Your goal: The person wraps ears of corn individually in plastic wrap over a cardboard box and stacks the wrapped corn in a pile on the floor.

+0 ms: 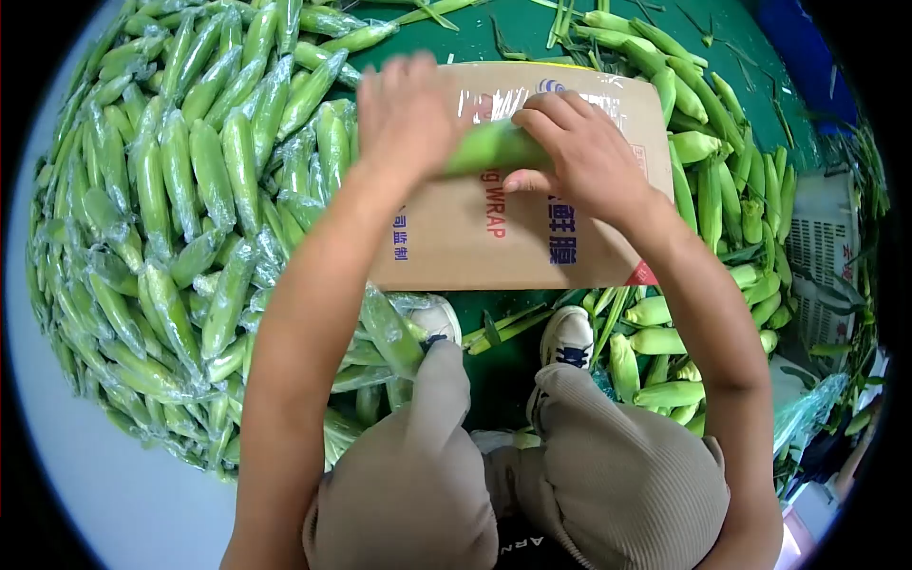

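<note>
A green ear of corn (489,150) in its husk lies crosswise over a cardboard box (446,256), slightly blurred. My right hand (575,152) holds its right end, with the thumb below and the fingers curled over the top. At the other end is my left hand (408,119), smeared by motion, so its grip is unclear. Printed on the box are red and blue letters, including "WRAP". Clear film (494,100) shines on the box top near the far edge.
A big heap of film-wrapped corn (190,190) rises on the left. Unwrapped corn (712,180) is piled on the right, beside a pale plastic crate (822,247). Loose husk leaves (513,328) lie on the green floor (475,38) between my shoes (567,337).
</note>
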Demonstrator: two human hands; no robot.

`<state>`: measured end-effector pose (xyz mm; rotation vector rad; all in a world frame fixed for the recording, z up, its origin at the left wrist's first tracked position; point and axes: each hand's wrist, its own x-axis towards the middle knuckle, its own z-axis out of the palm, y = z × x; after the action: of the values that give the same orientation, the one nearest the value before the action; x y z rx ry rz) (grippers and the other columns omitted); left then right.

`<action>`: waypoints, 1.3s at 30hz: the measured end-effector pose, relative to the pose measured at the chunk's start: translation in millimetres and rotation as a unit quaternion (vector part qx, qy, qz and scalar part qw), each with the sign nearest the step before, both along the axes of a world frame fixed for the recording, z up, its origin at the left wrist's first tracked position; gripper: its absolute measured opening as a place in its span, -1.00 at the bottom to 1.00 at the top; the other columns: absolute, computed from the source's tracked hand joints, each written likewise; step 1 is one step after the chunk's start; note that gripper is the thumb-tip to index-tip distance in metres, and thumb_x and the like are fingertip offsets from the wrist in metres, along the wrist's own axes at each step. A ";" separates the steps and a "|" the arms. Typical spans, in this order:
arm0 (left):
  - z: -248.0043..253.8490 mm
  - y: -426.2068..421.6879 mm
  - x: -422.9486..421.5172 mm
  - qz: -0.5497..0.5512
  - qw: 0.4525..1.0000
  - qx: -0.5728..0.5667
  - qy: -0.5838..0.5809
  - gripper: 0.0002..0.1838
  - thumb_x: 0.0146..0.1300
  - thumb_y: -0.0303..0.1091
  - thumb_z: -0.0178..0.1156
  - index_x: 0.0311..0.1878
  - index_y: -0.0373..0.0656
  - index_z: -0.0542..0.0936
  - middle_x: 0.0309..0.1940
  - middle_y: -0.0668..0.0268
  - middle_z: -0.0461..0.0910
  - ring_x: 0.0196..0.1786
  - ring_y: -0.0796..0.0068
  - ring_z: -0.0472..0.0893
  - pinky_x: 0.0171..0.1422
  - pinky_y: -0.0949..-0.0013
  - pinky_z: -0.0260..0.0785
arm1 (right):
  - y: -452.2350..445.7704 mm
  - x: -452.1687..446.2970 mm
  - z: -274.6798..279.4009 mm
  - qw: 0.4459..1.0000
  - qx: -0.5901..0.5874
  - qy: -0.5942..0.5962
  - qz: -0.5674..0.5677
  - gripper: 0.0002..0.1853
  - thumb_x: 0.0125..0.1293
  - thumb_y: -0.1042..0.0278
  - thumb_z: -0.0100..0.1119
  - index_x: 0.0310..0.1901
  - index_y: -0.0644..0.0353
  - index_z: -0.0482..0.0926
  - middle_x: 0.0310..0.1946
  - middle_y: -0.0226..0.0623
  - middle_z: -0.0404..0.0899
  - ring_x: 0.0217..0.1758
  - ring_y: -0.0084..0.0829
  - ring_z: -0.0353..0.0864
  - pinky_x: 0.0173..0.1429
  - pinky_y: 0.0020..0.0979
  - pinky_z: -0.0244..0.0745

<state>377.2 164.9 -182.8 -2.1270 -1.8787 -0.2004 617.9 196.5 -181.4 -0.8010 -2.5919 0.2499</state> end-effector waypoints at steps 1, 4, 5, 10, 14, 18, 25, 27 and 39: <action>-14.2 23.3 -14.9 -0.019 0.991 0.117 -0.059 -0.59 0.39 0.09 0.31 0.04 0.00 0.82 0.25 0.21 0.66 0.32 0.10 0.58 0.46 -0.11 0.28 | 9.4 -4.0 -10.4 0.999 0.037 -0.006 0.002 -0.19 0.14 -0.12 0.57 0.31 0.17 0.50 0.27 -0.07 0.52 0.34 0.03 0.52 0.42 -0.04 0.46; 4.5 30.8 2.1 -0.043 0.947 0.033 -0.317 -0.52 0.31 -0.01 0.41 0.22 0.02 0.73 0.32 0.24 0.65 0.41 0.19 0.56 0.58 -0.16 0.20 | 35.8 -11.2 -22.5 0.998 0.044 -0.028 -0.018 -0.15 0.03 0.04 0.65 0.33 0.13 0.47 0.30 -0.16 0.53 0.37 -0.05 0.53 0.41 -0.10 0.50; 2.0 15.3 12.1 -0.097 0.960 0.037 -0.260 -0.49 0.29 -0.05 0.43 0.27 0.02 0.69 0.34 0.25 0.64 0.43 0.21 0.56 0.59 -0.17 0.19 | 43.5 -10.4 -21.3 0.998 0.004 -0.058 -0.018 -0.16 0.03 0.05 0.65 0.34 0.13 0.48 0.31 -0.17 0.54 0.37 -0.04 0.55 0.41 -0.11 0.50; -6.0 -31.0 27.3 -0.206 0.967 0.123 -0.086 -0.27 0.08 -0.22 0.54 0.38 0.03 0.59 0.27 0.31 0.68 0.35 0.18 0.62 0.46 -0.12 0.39 | 23.3 -3.1 14.4 0.951 -0.309 0.031 -0.006 -0.25 0.19 -0.21 0.51 0.19 0.29 0.66 0.06 0.12 0.70 0.18 0.09 0.66 0.33 -0.12 0.53; -0.7 -49.9 31.4 -0.171 0.977 -0.088 -0.091 -0.46 0.07 -0.26 0.51 0.15 -0.03 0.62 0.04 0.32 0.73 0.11 0.12 0.70 0.11 0.06 0.55 | 32.9 -5.2 44.8 0.901 -0.415 -0.123 0.022 -0.31 0.49 -0.27 0.23 0.36 0.18 0.63 0.25 0.12 0.66 0.28 0.08 0.65 0.41 -0.17 0.50; 23.5 -63.2 44.7 -0.146 0.922 -0.300 -0.198 -0.48 0.10 -0.23 0.44 0.13 -0.18 0.58 -0.10 0.01 0.74 0.01 -0.10 0.72 0.09 -0.06 0.57 | 40.0 -22.9 -37.3 0.982 -0.091 -0.046 0.157 -0.38 0.64 -0.21 -0.03 0.59 -0.14 0.40 0.64 -0.37 0.30 0.74 -0.17 0.12 0.73 0.12 0.02; 30.8 -142.1 57.1 -0.173 0.695 -0.649 -0.257 -0.27 0.10 -0.04 0.44 0.30 -0.21 0.52 -0.05 -0.13 0.72 0.04 -0.15 0.72 0.17 -0.07 0.55 | 12.0 -22.2 -53.9 0.979 -0.070 -0.138 0.135 -0.31 0.61 -0.28 -0.04 0.65 -0.22 0.29 0.71 -0.61 0.17 0.83 -0.34 -0.10 0.79 0.21 -0.30; 14.8 -180.0 69.6 -0.247 0.534 -0.775 -0.229 -0.16 0.09 0.03 0.50 0.39 -0.18 0.47 -0.01 -0.14 0.73 0.10 -0.14 0.71 0.23 -0.02 0.52 | 3.7 -21.2 -53.3 0.983 -0.067 -0.112 0.131 -0.32 0.58 -0.19 0.06 0.62 -0.11 0.35 0.69 -0.47 0.23 0.82 -0.31 -0.06 0.80 0.16 -0.27; 24.9 -250.6 -53.3 0.019 0.697 -0.310 -0.647 -0.35 0.34 -0.17 0.41 0.40 -0.22 0.44 0.11 0.21 0.66 0.02 0.23 0.69 0.44 0.12 0.44 | -210.1 45.5 -50.2 0.643 -0.732 0.152 0.165 -0.30 0.25 0.29 0.57 0.36 0.14 0.40 0.07 -0.15 0.65 0.14 -0.31 0.67 0.19 -0.16 0.61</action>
<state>324.0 -85.8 -157.9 -2.5871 -3.0106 -1.6526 663.4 -13.6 -231.6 -0.5161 -1.6734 2.4894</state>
